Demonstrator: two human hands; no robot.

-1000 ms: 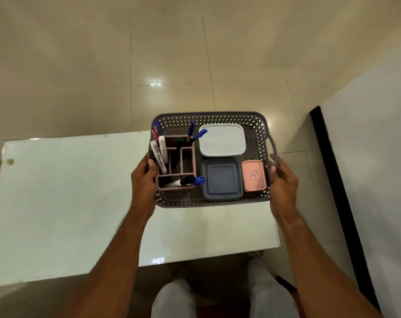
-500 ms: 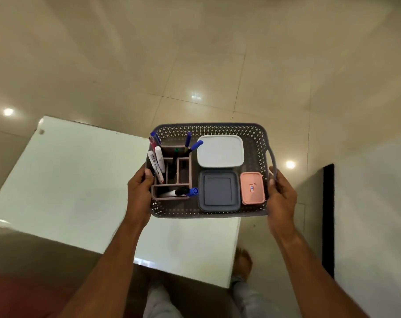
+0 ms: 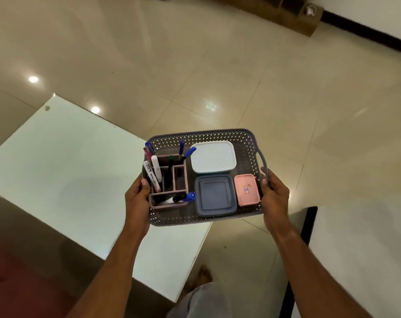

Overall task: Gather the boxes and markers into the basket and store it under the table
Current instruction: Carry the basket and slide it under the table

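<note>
Head view, left to right: the white counter [image 3: 64,171] fills the left side, its top bare where it shows. A second ago the basket [image 3: 204,216] hung squarely over the counter's near right part. Now only its left end overlaps the counter's right corner, and the rest hangs over the floor [image 3: 217,65]. It is held up in the air and touches nothing beneath it.

The left hand [image 3: 137,203] grips the basket's left wall, thumb over the rim and fingers clamped beneath. Just inside that wall stands the organizer [image 3: 169,187] with the markers [image 3: 154,172], some upright, one lying across its near slot. Right of it sit three boxes: the white box [image 3: 213,157] at the far side, the grey box [image 3: 215,195] nearer, and the pink box [image 3: 246,189] at the right end. The right hand [image 3: 275,196] closes its fingers on the basket's right handle.

Everything appears gathered, so that part looks done. The shift off the counter suggests the carry toward storage has begun. What remains is to lower the basket level, so the upright markers do not tip out, and slide it under the counter. A bare foot [image 3: 203,275] shows on the floor beside the counter's right edge.
</note>
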